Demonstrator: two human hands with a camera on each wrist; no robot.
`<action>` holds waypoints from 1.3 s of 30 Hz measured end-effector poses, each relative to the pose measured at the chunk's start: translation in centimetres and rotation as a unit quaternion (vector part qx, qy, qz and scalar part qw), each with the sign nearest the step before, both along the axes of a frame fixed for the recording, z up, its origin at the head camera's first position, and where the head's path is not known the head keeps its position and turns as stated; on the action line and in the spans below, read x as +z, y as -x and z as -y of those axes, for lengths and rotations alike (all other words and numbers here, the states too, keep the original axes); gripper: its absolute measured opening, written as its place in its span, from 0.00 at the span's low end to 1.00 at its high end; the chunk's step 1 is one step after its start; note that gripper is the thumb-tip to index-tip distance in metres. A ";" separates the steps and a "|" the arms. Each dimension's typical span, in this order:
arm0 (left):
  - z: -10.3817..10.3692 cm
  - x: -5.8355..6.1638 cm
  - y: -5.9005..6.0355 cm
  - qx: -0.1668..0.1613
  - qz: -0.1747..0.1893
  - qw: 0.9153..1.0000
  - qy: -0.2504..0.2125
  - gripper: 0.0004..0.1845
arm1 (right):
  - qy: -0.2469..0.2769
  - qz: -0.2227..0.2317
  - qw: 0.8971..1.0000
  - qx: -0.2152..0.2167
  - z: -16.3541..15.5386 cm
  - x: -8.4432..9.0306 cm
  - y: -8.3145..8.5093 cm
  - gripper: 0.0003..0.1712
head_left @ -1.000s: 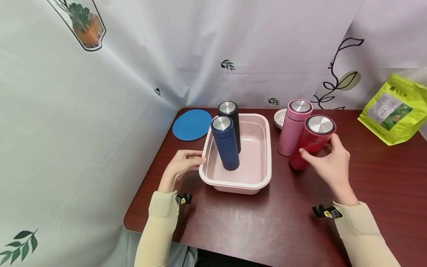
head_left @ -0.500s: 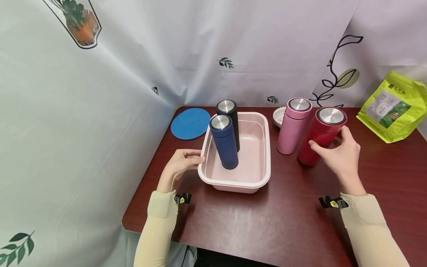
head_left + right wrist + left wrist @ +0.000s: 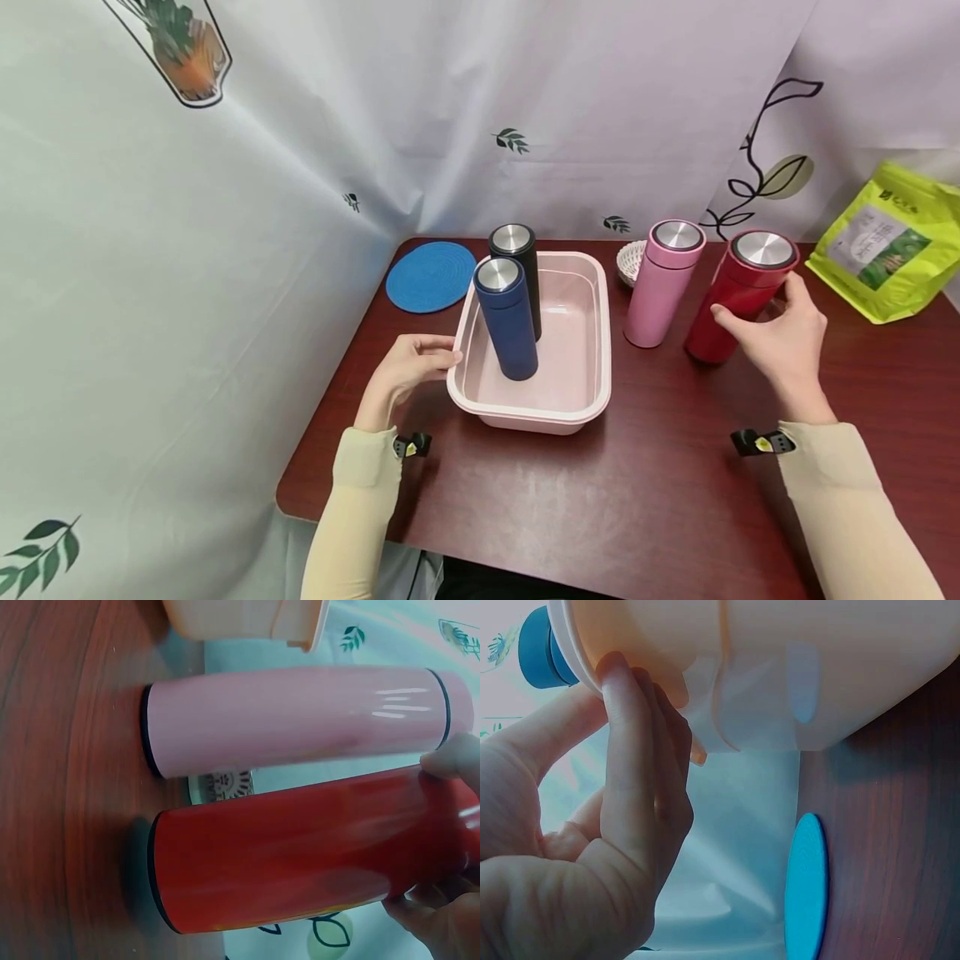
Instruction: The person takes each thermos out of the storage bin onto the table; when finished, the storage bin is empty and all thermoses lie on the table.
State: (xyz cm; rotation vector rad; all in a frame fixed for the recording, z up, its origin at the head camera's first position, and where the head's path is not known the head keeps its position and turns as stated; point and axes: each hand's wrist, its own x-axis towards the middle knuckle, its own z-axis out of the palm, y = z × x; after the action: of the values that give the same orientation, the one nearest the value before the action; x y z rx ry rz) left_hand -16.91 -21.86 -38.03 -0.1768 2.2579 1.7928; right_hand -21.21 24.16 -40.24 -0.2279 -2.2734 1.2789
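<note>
A: Red flask [image 3: 737, 293], that's the one in play: the right hand [image 3: 780, 346] has its grip curled round the upper body, thumb on the near side, fingers behind. A second ago it stood leaning close against the pink flask [image 3: 663, 282]; now it has slid right and back, tilted, its base on the counter [image 3: 637, 500].

B: So it is going away from the tub, not toward it?

A: That's my reading. There's a clear gap between red and pink now, and the wrist view shows them side by side but apart [image 3: 300, 862].

B: And the near side?

A: The left hand [image 3: 408, 371] hasn't budged. Its fingers [image 3: 630, 750] hook the rim of the pink tub [image 3: 525, 412], thumb on the outside, bracing it on the counter.

B: Inside the tub?

A: The blue flask [image 3: 507, 321] stands upright, the black flask [image 3: 519, 275] just behind it, both unmoved.

B: Further back?

A: A blue mat [image 3: 431, 277] left of the tub, a small white bowl [image 3: 628, 262] behind the pink flask, and a green bag [image 3: 892, 242] far right against the printed curtain [image 3: 525, 108].
</note>
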 end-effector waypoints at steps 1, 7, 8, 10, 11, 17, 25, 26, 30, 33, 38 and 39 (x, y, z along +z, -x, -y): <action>0.0 0.0 0.0 0.001 0.001 1.000 0.001 0.25 | 0.000 0.001 1.000 -0.002 -0.2 0.0 0.1 0.36; 0.1 -0.1 0.0 -0.004 -0.003 1.000 0.000 0.26 | 0.007 0.012 1.000 -0.012 -1.1 -0.1 0.9 0.37; 0.2 -0.2 0.0 -0.004 -0.004 1.000 -0.001 0.26 | 0.008 0.017 1.000 -0.014 -1.2 -0.2 1.0 0.37; 0.2 -0.2 -0.1 -0.005 -0.003 1.000 -0.003 0.26 | 0.007 0.030 0.999 -0.012 -1.3 -0.4 1.1 0.37; 0.1 -0.1 -0.2 -0.004 -0.002 1.000 -0.003 0.25 | 0.008 0.037 0.999 -0.011 -1.4 -0.5 1.2 0.38; 0.2 -0.4 -0.3 -0.005 0.000 1.000 -0.004 0.25 | -0.023 0.061 0.998 0.006 -1.8 -0.5 1.0 0.41; 0.5 -0.6 -0.7 0.009 -0.001 1.000 -0.006 0.24 | -0.066 0.063 0.995 0.049 -1.7 -0.1 1.3 0.45; 0.5 -0.7 -0.7 0.009 -0.002 1.000 -0.006 0.25 | -0.065 0.065 0.994 0.051 -1.6 -0.1 1.4 0.45; 0.5 -0.8 -0.7 0.016 -0.004 1.000 -0.008 0.24 | -0.052 0.074 0.994 0.066 -1.6 -0.1 1.4 0.48; 0.3 -0.7 -0.7 0.019 -0.004 1.000 -0.004 0.23 | -0.024 0.075 0.993 0.083 -1.4 -0.1 1.3 0.53; 0.0 -0.5 -0.5 0.010 -0.004 1.000 0.003 0.24 | 0.006 0.057 0.996 0.071 -1.3 -0.1 0.6 0.57; -0.1 -0.5 -0.4 0.009 -0.004 1.000 0.003 0.23 | 0.010 0.056 0.996 0.065 -1.3 0.0 0.4 0.57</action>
State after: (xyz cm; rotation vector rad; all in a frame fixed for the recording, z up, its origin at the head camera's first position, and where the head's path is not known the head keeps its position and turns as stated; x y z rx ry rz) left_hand -16.52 -21.79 -38.52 -0.1935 2.2739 1.7993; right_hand -21.65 25.43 -40.25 -0.1633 -2.4054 1.3867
